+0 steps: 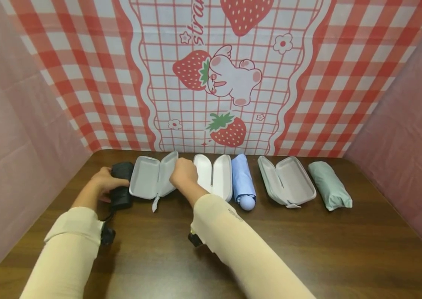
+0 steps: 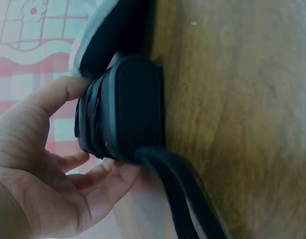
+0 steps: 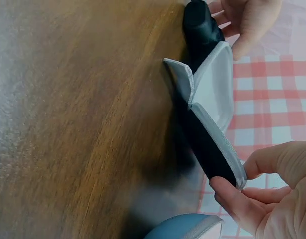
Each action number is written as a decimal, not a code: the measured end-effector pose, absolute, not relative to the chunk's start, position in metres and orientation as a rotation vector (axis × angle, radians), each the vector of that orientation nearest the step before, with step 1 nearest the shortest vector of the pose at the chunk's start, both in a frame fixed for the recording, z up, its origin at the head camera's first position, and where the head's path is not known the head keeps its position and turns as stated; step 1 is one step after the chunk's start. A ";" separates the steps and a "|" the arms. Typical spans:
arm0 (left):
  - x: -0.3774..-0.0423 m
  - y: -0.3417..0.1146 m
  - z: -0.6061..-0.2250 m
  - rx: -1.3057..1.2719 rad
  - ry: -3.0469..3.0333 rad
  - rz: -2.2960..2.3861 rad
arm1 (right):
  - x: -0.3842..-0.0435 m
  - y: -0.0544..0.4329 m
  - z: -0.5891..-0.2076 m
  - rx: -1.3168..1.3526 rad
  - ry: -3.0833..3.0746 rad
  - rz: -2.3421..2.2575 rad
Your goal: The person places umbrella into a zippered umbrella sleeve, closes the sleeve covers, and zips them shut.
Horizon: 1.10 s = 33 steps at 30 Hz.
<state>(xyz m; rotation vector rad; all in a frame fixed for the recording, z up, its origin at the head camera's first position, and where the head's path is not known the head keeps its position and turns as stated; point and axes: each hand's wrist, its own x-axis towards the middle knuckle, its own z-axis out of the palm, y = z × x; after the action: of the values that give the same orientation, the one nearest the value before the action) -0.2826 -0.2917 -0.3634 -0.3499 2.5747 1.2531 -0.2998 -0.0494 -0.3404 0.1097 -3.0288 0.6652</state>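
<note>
My left hand (image 1: 107, 182) grips a folded black umbrella (image 1: 122, 186) lying at the far left of the brown table (image 1: 308, 249). In the left wrist view the thumb (image 2: 53, 94) and fingers wrap the black umbrella (image 2: 128, 109), and its strap (image 2: 178, 194) trails toward me. Just right of it lies an open grey case (image 1: 147, 178). My right hand (image 1: 183, 172) pinches the edge of that case's lid (image 1: 169, 174). In the right wrist view the fingers (image 3: 237, 201) hold the rim of the grey case (image 3: 213, 94), with the black umbrella (image 3: 199, 22) beyond it.
Along the back of the table, to the right, lie an open white case (image 1: 213, 176), a blue folded umbrella (image 1: 243, 182), an open grey-green case (image 1: 287, 180) and a green folded umbrella (image 1: 329, 186). A strawberry-print cloth (image 1: 229, 79) hangs behind; pink walls stand on both sides.
</note>
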 end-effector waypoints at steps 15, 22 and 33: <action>-0.271 -0.295 -0.358 -0.310 2.738 1.003 | -0.283 -0.037 -0.336 0.250 -2.960 0.683; -0.269 -0.293 -0.360 -0.327 2.812 0.921 | -0.279 -0.033 -0.338 0.278 -2.962 0.695; -0.260 -0.298 -0.348 -0.396 2.759 1.079 | -0.279 -0.025 -0.329 0.331 -3.097 0.900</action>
<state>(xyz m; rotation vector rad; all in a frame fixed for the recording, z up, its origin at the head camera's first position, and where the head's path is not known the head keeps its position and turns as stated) -0.2597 -0.2976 -0.3482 -0.3961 2.7586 1.0788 -0.2789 -0.0254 -0.3289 0.3313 -3.0975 0.8999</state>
